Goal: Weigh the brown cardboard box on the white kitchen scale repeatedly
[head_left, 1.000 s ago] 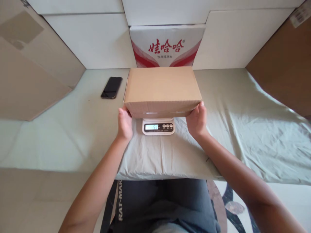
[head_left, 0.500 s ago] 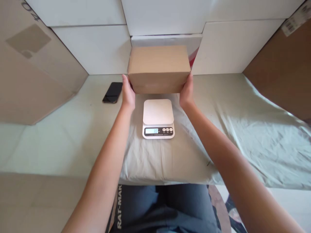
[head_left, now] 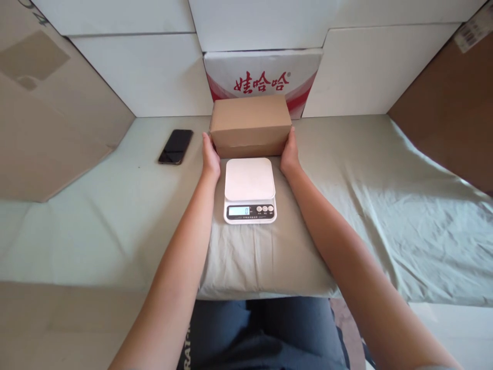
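Note:
A plain brown cardboard box (head_left: 251,126) is held between my two hands, just behind the scale. My left hand (head_left: 211,156) presses its left end, and my right hand (head_left: 290,152) presses the right end; the far fingers are hidden by the box. Right in front of the box lies a white digital kitchen scale (head_left: 249,180) with a bare platform. Its lit display (head_left: 239,210) reads 0. The box appears to sit low, at or close to the cloth, with its underside out of sight.
A black smartphone (head_left: 175,147) lies left of my left hand on the pale green cloth (head_left: 115,221). Behind stands a white carton with red lettering (head_left: 262,82) among white panels (head_left: 142,77). Large cardboard sheets flank the left (head_left: 65,128) and right (head_left: 450,103) sides.
Both hands have lowered the box toward the cloth behind the scale, uncovering red lettering on the carton behind. The display has gone from about 30 to 0.

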`<move>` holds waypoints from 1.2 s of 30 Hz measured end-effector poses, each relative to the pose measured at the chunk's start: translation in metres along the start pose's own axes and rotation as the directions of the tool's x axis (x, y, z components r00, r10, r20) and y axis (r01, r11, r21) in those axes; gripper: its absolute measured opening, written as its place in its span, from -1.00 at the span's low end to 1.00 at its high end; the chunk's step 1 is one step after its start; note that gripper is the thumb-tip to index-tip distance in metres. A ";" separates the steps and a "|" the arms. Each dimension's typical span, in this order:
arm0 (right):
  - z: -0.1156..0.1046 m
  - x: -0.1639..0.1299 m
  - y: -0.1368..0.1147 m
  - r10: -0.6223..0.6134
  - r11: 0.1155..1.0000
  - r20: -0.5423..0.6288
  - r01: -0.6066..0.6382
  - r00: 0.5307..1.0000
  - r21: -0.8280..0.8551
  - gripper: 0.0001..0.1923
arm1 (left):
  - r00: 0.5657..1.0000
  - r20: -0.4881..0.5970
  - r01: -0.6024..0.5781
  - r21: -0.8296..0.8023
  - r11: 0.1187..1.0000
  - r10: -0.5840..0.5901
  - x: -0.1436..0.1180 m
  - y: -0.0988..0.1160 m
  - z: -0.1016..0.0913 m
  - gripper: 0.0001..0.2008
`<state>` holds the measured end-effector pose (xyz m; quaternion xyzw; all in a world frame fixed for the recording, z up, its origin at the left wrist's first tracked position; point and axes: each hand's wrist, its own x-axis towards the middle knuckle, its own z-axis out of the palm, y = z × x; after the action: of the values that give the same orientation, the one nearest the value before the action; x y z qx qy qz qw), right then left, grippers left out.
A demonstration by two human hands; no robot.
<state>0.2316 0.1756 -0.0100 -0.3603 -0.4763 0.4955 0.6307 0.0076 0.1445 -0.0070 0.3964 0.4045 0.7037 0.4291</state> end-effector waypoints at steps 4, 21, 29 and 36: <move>0.000 -0.003 0.000 -0.017 1.000 -0.137 0.020 0.990 0.019 -0.39 | 1.000 -0.005 -0.001 0.001 1.000 0.001 0.000 -0.003 -0.001 -0.24; -0.007 0.001 0.009 -0.082 0.997 -0.090 0.081 0.993 -0.012 -0.53 | 1.000 -0.003 -0.007 -0.024 1.000 0.007 -0.001 -0.004 -0.004 -0.23; -0.009 0.002 0.009 -0.074 0.997 -0.137 0.074 0.988 -0.005 -0.42 | 0.994 -0.107 -0.014 0.038 0.999 0.018 0.001 -0.002 -0.020 -0.29; -0.012 -0.002 0.006 -0.016 1.000 -0.169 0.017 0.986 0.007 -0.48 | 0.999 -0.048 0.024 0.119 0.993 -0.019 -0.004 -0.001 -0.038 -0.17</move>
<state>0.2410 0.1752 -0.0193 -0.3944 -0.4222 0.4598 0.6744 -0.0251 0.1326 -0.0228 0.4005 0.4599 0.6825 0.4028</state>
